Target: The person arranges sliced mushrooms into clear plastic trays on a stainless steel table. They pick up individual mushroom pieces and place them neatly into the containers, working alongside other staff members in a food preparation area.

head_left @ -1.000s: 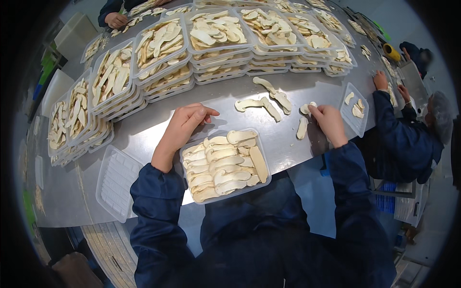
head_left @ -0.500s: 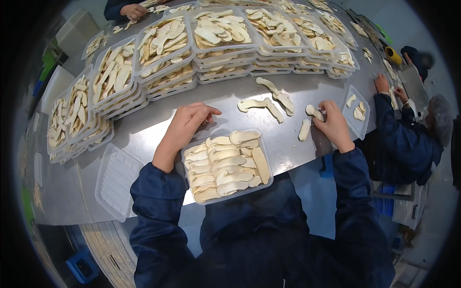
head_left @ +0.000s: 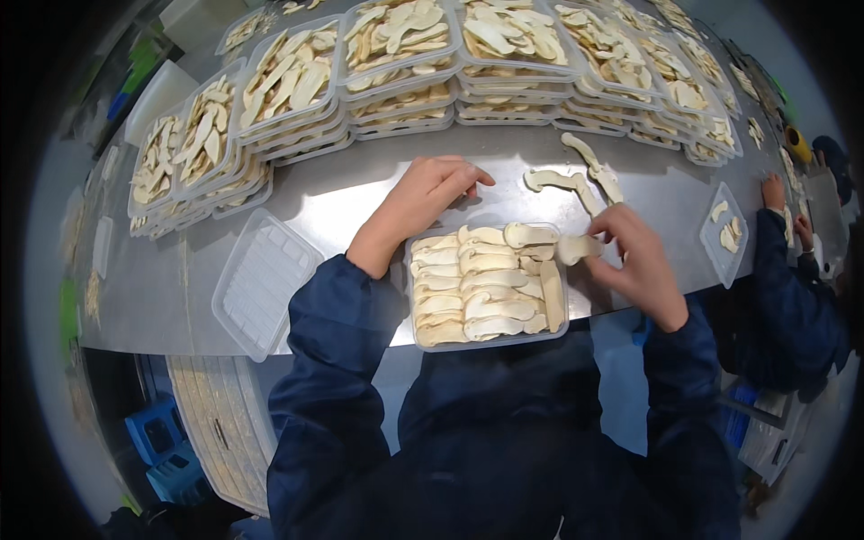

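Pale dried mushroom slices lie in overlapping columns in a clear plastic tray [head_left: 565, 310] at the table's near edge. Between the thumb and fingers of my right hand [head_left: 637, 265] is a short mushroom slice [head_left: 576, 249], held at the tray's right rim. My left hand [head_left: 430, 196] hovers or rests just beyond the tray's far left corner; its index finger is stretched out, the other fingers are loosely bent, and nothing shows in it. Two longer curved mushroom slices [head_left: 594, 167] lie on the metal table beyond my right hand, which partly covers one.
Stacked trays of mushroom slices [head_left: 400, 45] line the far side and left. An empty clear tray [head_left: 261, 286] lies left of my left forearm. To the right, a small tray [head_left: 727, 236] holds a few pieces beside a co-worker's sleeve [head_left: 778, 288].
My right hand has lifted a short mushroom slice off the table and brought it left to the filled tray. The view has turned, so everything sits further right. My left hand keeps its pose.
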The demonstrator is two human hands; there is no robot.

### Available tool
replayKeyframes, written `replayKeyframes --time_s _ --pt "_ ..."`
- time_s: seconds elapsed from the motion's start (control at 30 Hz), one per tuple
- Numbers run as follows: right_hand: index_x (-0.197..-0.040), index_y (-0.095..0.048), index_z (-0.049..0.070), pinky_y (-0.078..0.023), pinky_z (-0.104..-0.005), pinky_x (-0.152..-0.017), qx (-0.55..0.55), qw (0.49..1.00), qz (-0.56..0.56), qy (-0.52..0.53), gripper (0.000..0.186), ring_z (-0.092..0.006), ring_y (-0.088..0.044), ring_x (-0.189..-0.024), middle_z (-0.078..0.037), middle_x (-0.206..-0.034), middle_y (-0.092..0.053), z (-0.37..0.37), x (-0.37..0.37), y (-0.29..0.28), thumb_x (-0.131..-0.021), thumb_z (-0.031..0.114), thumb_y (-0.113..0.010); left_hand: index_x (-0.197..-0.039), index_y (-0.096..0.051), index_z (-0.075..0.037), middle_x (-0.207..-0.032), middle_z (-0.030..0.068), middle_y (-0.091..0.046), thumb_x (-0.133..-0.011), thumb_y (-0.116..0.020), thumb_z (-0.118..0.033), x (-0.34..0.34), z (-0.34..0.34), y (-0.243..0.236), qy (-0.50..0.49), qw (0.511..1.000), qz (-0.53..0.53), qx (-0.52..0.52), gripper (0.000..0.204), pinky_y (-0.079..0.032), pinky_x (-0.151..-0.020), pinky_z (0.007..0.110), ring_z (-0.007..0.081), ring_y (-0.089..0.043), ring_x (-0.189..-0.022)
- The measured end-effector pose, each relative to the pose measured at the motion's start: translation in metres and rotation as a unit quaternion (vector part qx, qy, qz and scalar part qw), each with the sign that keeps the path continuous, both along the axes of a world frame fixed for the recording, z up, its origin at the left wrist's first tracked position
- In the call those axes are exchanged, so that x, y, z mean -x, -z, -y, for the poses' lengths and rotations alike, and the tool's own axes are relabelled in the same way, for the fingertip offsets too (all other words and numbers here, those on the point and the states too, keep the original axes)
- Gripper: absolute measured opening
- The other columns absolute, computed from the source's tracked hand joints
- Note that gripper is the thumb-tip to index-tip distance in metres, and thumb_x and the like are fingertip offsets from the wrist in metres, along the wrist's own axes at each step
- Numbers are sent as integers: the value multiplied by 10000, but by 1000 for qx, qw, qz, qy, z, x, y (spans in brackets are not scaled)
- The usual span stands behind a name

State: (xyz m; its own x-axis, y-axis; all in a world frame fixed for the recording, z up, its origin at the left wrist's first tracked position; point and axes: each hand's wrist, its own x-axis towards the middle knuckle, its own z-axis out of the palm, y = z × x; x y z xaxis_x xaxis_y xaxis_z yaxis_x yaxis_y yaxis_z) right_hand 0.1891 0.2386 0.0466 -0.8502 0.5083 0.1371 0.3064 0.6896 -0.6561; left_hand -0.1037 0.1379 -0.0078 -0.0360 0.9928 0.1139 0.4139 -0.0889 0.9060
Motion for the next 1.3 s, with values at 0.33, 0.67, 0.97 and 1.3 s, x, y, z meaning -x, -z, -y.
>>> replayKeyframes --time_s 0.33,0.67,0.97,1.3 --pt "-987 -576 14 -501 -351 -686 -42 999 14 -27 255 -283 -600 -788 -115 -923 -561 18 30 18 -771 75 -695 -993 -732 -29 -782 97 -669 -988 -496 -350 -2 -6 3 1 1000 3 -20 398 -487 -676 313 191 -630 -741" --pt "-1019 -587 24 -506 -362 -716 -18 999 25 -33 293 -298 -602 -838 -111 -961 -562 18 28 16 -769 98 -720 -992 -722 -13 -781 96 -654 -978 -493 -288 -4 -5 -3 -4 1000 -1 -9 359 -482 -683 316 197 -610 -721" --pt "-926 -639 1 -497 -381 -706 -134 961 39 238 227 -314 -617 -783 -142 -870 -624 -74 -31 19 -788 159 -726 -992 -725 -2 -749 99 -629 -970 -493 -245 -6 -8 -2 -8 1000 -6 -17 337 -470 -658 314 201 -590 -687" --pt "-844 -628 23 -493 -410 -685 -158 952 78 251 248 -342 -616 -788 -141 -851 -629 -75 -12 48 -781 256 -683 -1011 -721 6 -761 78 -622 -1001 -462 -324 -4 -6 -3 4 1000 -11 -13 420 -458 -653 289 163 -577 -705"
